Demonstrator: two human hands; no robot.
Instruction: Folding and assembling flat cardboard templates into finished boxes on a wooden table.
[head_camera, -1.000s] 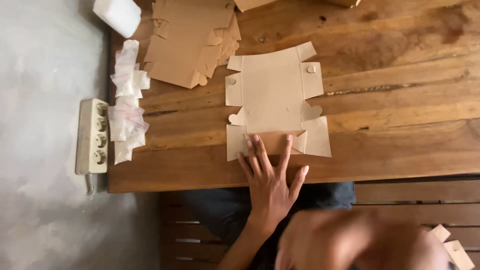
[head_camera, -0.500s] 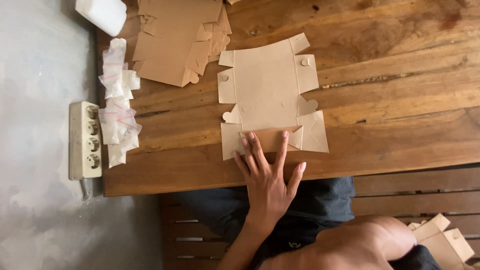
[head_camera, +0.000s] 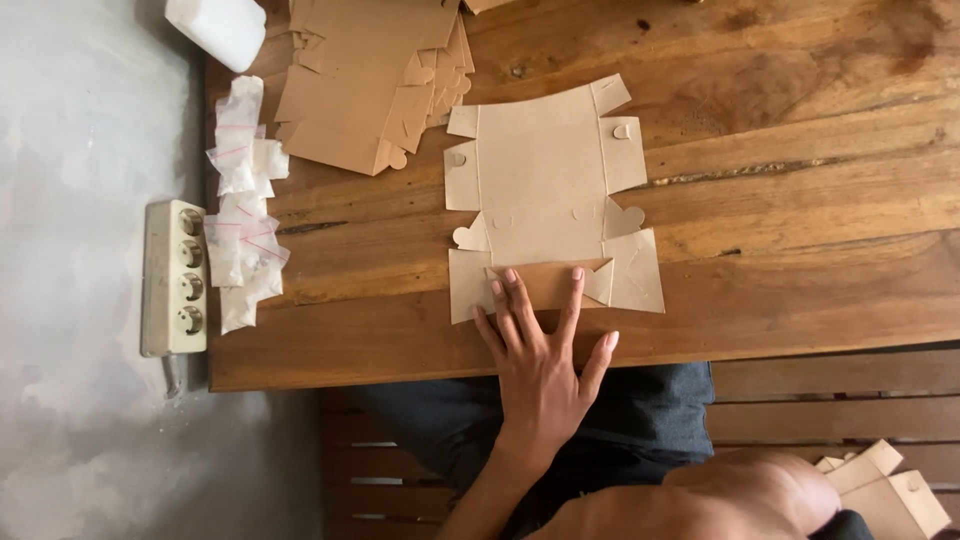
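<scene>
1. Stretching across most of the view from 9 to 3 o'clock, the wooden table (head_camera: 800, 200) carries everything I am working with; its near edge runs just above my lap.
2. Lying flat at the centre is the unfolded cardboard box blank (head_camera: 545, 170), its near flap folded up onto itself at about 6 o'clock of the sheet.
3. At 12 o'clock, slightly left, a stack of flat cardboard blanks (head_camera: 360, 80) sits just beside the one I am handling, their corners close together.
4. My left hand (head_camera: 540, 355) lies palm down with fingers spread, the fingertips (head_camera: 577, 273) pressing the folded flap; it grips nothing, only presses.
5. My right hand is out of sight; only my bare right forearm (head_camera: 700, 500) shows at 5 o'clock, so I cannot tell its state.
6. At 9 o'clock a white power strip (head_camera: 175, 280) lies on the grey floor beside the table edge.
7. Small clear plastic bags (head_camera: 240, 210) are strewn along the table's left edge, near the strip.
8. At 4 o'clock, a folded cardboard piece (head_camera: 890, 490) rests by my forearm.
</scene>
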